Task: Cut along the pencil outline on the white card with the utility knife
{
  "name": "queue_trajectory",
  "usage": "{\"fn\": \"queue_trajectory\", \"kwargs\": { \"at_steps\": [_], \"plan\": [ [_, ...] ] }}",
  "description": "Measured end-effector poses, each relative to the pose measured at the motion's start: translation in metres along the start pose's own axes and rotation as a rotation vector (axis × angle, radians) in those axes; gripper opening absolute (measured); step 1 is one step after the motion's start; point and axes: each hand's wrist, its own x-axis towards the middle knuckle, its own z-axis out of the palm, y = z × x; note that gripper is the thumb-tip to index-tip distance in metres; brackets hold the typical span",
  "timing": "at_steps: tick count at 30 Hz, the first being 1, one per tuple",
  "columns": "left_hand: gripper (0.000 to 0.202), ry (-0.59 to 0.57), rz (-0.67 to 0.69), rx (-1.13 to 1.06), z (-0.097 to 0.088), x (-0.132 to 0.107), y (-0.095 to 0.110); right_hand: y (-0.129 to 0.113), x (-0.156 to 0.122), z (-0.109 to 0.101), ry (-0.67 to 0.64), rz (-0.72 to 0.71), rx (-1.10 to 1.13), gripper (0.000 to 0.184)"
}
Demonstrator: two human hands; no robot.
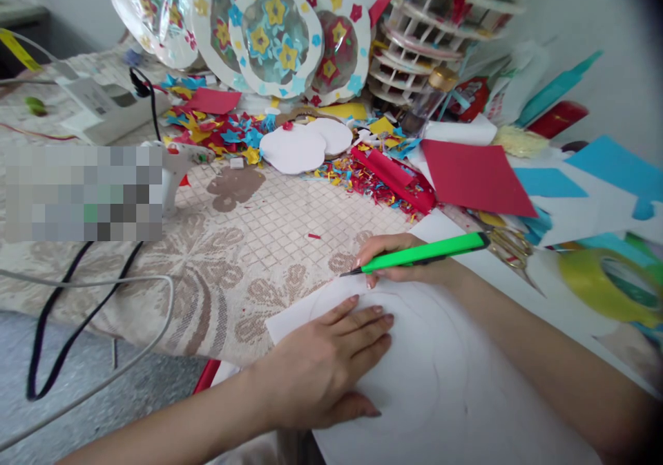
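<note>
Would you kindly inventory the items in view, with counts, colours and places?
Tablecloth: one, beige and brown, left and centre
Marked sheet: one, white, lower centre
Slim tool: one, green, dark-tipped, centre right
Decorated discs: four, mainly white, back
Tiered structure: one, whitish, back right
Scalloped cutouts: two, white, back centre
Scraps: many, red, yellow, blue, back
Large sheet: one, red, right
Loose sheets: several, blue and white, right
Tape roll: one, yellow, right
Scissors: one pair, gold handles, right
Bottle: one, gold-capped, back right
Electrical block: one, white, upper left
Cables: several, black and white, left
Pixelated patch: one, contents untellable, left
Left hand: one, bare, on marked sheet
Right hand: one, bare, holding slim tool
</note>
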Motion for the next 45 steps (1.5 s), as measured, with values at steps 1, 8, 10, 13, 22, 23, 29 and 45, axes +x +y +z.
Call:
{"fn": "queue_trajectory", "kwargs": {
  "at_steps": [1, 8, 10, 13, 22, 23, 29, 45],
  "plan": [
    [0.065, 0.002, 0.000, 0.000, 0.000, 0.000, 0.000, 0.000, 0.000, -0.001, -0.009, 0.002, -0.005, 0.024],
    [0.065, -0.008, -0.006, 0.004, 0.000, 0.001, 0.000, -0.005, 0.002, -0.001, -0.023, 0.034, 0.051, 0.026],
    [0.065, -0.013, -0.006, 0.007, 0.000, 0.001, -0.001, -0.009, 0.003, 0.000, -0.024, 0.044, 0.022, 0.026],
    [0.065, -0.011, -0.006, 0.008, 0.001, 0.000, -0.001, -0.014, 0.003, 0.001, -0.027, 0.050, -0.028, 0.024],
    [0.063, 0.028, -0.007, -0.017, 0.002, 0.000, 0.000, 0.005, -0.004, -0.002, -0.001, -0.062, -0.120, 0.025],
    [0.063, 0.037, -0.006, -0.022, 0.002, 0.000, 0.000, 0.007, -0.005, -0.004, -0.005, -0.067, -0.112, 0.024],
    [0.063, 0.059, 0.004, -0.039, 0.002, -0.001, 0.000, 0.009, -0.009, -0.008, -0.012, -0.105, -0.121, 0.024],
    [0.063, 0.055, 0.010, -0.015, 0.001, 0.000, 0.000, -0.005, -0.010, 0.005, 0.095, 0.132, 0.082, 0.022]
  ]
}}
